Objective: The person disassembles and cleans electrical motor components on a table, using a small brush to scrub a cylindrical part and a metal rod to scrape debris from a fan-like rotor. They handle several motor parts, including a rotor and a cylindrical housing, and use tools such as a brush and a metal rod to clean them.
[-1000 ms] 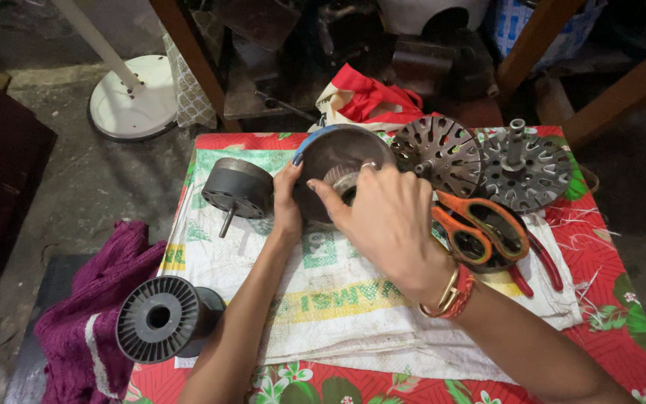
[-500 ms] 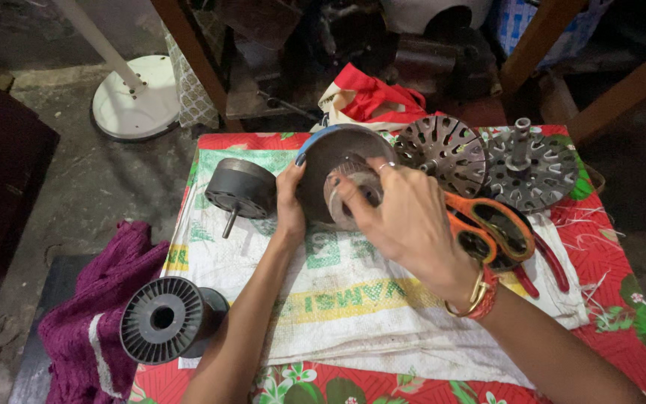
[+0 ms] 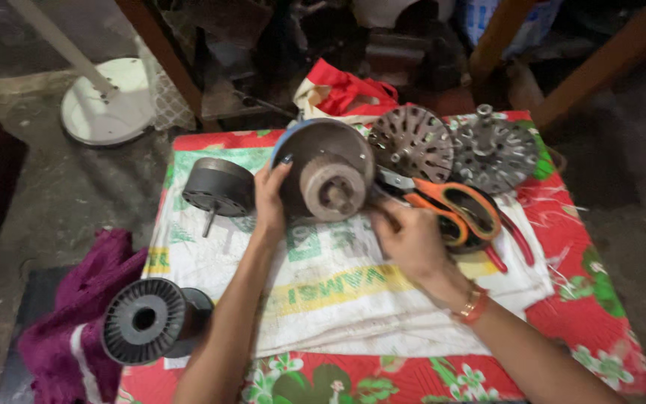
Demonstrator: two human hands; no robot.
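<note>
The round metal motor housing (image 3: pixel 328 176) is propped on edge at the back of the worktop (image 3: pixel 607 299). Left hand (image 3: pixel 269 200) grips its rim, fingers wrapped on; right hand (image 3: pixel 410 238) has its fingers curled loosely just beside the lower edge, not clearly gripping. Orange scissors (image 3: pixel 450 208) and slotted discs (image 3: pixel 413 142) sit right, black spool (image 3: pixel 146 320) near left. Looks like steadying it for inspection; turning it needs both hands.

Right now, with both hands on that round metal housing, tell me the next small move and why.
Probably tip the round housing a little further upright. The left hand grips its left rim and the right hand steadies its lower right edge, so it stands tilted with its central hub facing the camera. The orange-handled scissors lie close beside the right hand, so keeping the move small seems wise.
</note>
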